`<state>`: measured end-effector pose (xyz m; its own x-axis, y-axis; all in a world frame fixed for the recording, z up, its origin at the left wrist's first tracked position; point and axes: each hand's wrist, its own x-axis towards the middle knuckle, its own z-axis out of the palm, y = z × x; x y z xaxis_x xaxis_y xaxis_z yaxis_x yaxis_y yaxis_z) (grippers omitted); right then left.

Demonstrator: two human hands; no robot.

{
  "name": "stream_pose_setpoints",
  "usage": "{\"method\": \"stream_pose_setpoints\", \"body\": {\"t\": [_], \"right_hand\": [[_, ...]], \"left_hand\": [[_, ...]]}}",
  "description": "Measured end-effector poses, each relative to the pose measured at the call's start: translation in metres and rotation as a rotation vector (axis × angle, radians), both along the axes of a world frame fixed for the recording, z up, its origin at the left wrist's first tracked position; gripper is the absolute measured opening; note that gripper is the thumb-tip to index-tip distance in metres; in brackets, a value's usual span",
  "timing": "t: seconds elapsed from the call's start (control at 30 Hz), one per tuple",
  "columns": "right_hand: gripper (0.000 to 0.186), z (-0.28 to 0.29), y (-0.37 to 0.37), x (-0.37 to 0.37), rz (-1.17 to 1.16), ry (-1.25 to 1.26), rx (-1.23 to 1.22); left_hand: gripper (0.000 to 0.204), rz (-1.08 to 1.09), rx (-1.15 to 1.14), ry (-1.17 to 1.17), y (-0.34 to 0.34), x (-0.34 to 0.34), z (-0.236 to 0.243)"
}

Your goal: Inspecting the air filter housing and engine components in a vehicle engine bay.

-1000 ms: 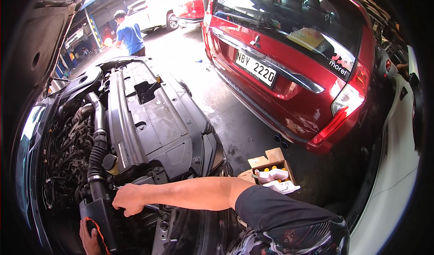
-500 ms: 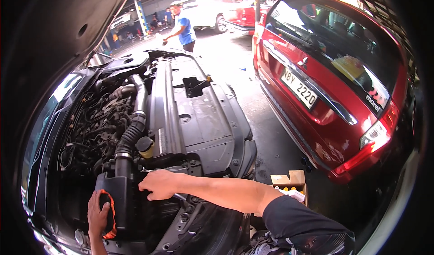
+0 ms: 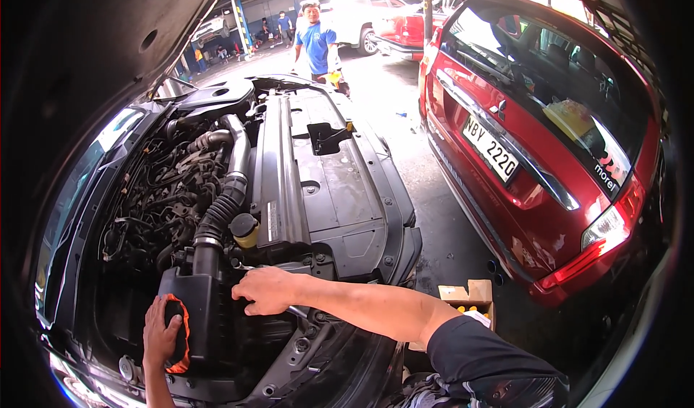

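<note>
My left hand (image 3: 160, 336) lies with its fingers extended over a dark cloth with a ruffled orange edge (image 3: 186, 328), pressing it against the side of the black plastic air filter box (image 3: 191, 303). The thumb rests on the cloth. My right arm reaches across the car's front, and my right hand (image 3: 266, 290) is at the box's right side with its fingers curled. A shiny metal piece (image 3: 298, 312) shows just below that wrist. What the right fingers hold, if anything, is hidden under them.
Beyond the box are a ribbed intake hose (image 3: 220, 209), a reservoir with black cap (image 3: 245, 227) and the dusty engine (image 3: 181, 184). The raised hood (image 3: 108, 54) hangs at upper left. A red car (image 3: 528, 169), an open carton of bottles (image 3: 470, 303) and a person in blue (image 3: 316, 46) are nearby.
My view has shifted slightly, so the car and hands sit a little differently. Both hands stay at the filter box. The person in blue has turned toward me and come closer.
</note>
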<state>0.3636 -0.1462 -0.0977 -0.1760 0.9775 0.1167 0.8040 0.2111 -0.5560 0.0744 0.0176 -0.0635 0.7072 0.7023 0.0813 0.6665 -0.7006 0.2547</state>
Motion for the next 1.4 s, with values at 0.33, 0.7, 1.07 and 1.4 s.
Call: {"method": "stream_pose_setpoints", "body": {"t": [0.33,0.7,1.07,1.4], "right_hand": [[0.043,0.001,0.001,-0.003,-0.01,-0.004,-0.005],[0.043,0.003,-0.002,0.001,-0.003,-0.018,0.015],[0.042,-0.01,0.01,-0.007,-0.031,0.0,0.051],[0.036,0.009,0.031,-0.004,0.043,-0.138,0.003]], "left_hand": [[0.063,0.012,-0.009,0.02,0.0,0.0,0.002],[0.063,-0.005,-0.013,0.047,0.003,0.0,-0.004],[0.059,-0.048,-0.001,0.051,0.011,-0.01,-0.006],[0.054,-0.191,-0.14,-0.118,0.083,-0.027,-0.027]]}}
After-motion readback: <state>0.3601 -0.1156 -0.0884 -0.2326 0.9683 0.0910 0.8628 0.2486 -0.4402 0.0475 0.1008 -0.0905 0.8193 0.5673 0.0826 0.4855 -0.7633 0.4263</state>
